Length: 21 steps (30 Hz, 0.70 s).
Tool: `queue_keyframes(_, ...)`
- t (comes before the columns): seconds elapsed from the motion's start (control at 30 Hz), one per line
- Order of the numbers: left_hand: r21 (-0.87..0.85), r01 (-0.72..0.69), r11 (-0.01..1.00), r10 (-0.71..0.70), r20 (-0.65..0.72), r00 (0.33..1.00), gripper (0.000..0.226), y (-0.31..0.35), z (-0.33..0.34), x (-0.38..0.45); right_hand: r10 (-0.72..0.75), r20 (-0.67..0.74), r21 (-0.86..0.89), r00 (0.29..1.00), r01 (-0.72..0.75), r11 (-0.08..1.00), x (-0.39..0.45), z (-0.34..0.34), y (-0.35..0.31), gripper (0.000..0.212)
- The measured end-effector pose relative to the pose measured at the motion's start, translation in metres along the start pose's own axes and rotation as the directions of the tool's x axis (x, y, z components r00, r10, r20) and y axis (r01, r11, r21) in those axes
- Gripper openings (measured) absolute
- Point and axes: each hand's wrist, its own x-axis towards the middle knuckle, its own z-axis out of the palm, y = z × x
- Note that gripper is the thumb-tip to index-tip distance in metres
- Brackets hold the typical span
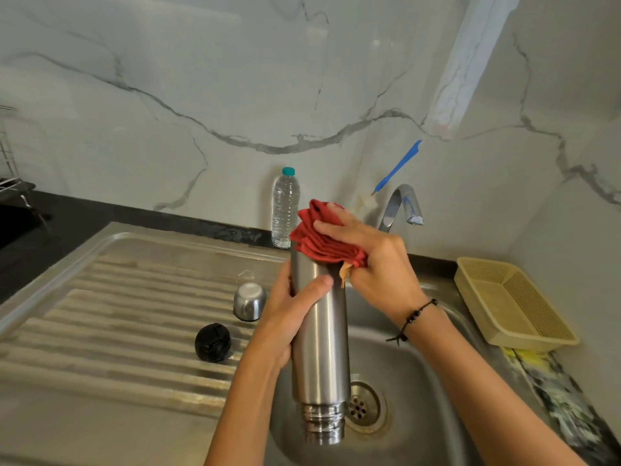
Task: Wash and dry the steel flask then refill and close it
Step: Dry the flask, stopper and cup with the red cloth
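Two hands worked the steel flask (pixel 319 334), which was held inverted above the sink (pixel 413 375), its threaded mouth pointing down just beside the drain (pixel 361 403) and its base tilted up and away from the viewer. The step in hand appeared to be drying: the outside of the flask looked already washed, and refilling and closing were not yet done. The left hand (pixel 289 314) gripped the upper body, its fingers (pixel 285 280) curled round the far side and the thumb laid across the front wall. The right hand (pixel 373 260), a beaded cord at its wrist, pressed a folded red cloth (pixel 322 237) against the upturned base; its fingers (pixel 331 227) lay nearly straight and close together over the cloth, the thumb tucked beneath, where its contact could not be told. The next move probably called for drawing the cloth down the wall toward the mouth, then turning the flask upright for filling. On the ribbed draining board (pixel 117 331) to the left lay the black stopper (pixel 212 342) and, just beyond it, the steel cup lid (pixel 249 301), mouth down, both apart from the flask. Farther back stood a plastic water bottle (pixel 285 210) against the marble wall, the tap (pixel 401 205) to its right, and a beige basket (pixel 514 304) on the table at the right.
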Motion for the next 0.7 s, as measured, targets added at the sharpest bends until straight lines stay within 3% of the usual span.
queue_keyframes(0.13, -0.141, 0.006, 0.990, -0.005, 0.009, 1.000, 0.067, -0.001, 0.005, -0.002, 0.098, -0.001, 0.308, 0.995, -0.093, 0.947, 0.002, -0.005, 0.011, 0.057)
queue_keyframes(0.27, -0.191, 0.059, 0.980, -0.049, 0.059, 0.997, 0.079, -0.002, 0.009, -0.003, 0.171, -0.038, 0.498, 0.985, -0.130, 0.857, -0.003, -0.007, 0.010, 0.055)
queue_keyframes(0.37, -0.239, 0.154, 0.959, -0.101, 0.219, 0.970, 0.072, -0.001, 0.009, -0.007, 0.287, -0.073, 0.601, 0.955, -0.187, 0.777, -0.011, -0.010, 0.006, 0.065)
queue_keyframes(0.5, -0.329, 0.257, 0.909, -0.132, 0.358, 0.925, 0.082, -0.006, 0.009, -0.007, 0.356, -0.099, 0.639, 0.929, -0.214, 0.739, -0.016, -0.006, 0.020, 0.078)
queue_keyframes(0.63, -0.351, 0.254, 0.901, -0.175, 0.240, 0.955, 0.062, -0.004, 0.012, -0.009, 0.348, -0.132, 0.655, 0.928, -0.182, 0.734, -0.012, -0.004, 0.016, 0.075)
queue_keyframes(0.7, -0.368, 0.246, 0.897, -0.200, 0.158, 0.967, 0.048, -0.003, 0.011, -0.009, 0.261, -0.137, 0.642, 0.956, -0.115, 0.758, -0.003, -0.010, 0.007, 0.064)
